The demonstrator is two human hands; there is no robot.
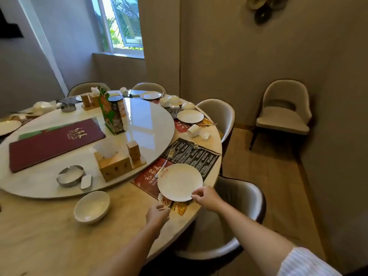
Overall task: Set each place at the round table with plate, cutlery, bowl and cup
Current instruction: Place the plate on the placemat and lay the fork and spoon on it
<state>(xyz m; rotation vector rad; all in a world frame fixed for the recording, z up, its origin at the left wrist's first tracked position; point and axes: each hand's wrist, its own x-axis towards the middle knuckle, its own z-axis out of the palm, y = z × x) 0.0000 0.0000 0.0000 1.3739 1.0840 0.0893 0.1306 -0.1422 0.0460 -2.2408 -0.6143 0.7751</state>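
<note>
From the head camera, the plate point(180, 182) is the landmark: it lies flat on the red placemat point(146, 181) at the near edge of the round table point(59, 246), in front of the chair point(239, 216) at this seat. The right hand point(207, 198) is at the plate's near right rim, fingertips point(194, 196) pinched on or just over the edge; contact looks likely but the blur leaves it unsure. The left hand point(158, 215) sits just short of the plate's near left rim, fingers curled and partly closed, holding nothing that can be seen (it seems closer to the placemat's corner than to the plate).

So the plate lies straight ahead of both hands, between them, and the right hand is the nearer one; any final nudge to centre it would probably come from that side.

The fork point(166, 162) lies beyond the plate on the left, its long axis running away from the person, with the handle end tucked at the plate's far left rim. The spoon point(203, 147) lies well beyond the plate to the right, on the black placemat point(191, 156). The bowl point(92, 207) stands well to the left of the plate, on bare table, nearer the left hand. A cup point(193, 130) lies on its side far beyond the plate, near the next setting.

This place seems partly set: bowl and cup are not yet beside the plate.
</note>
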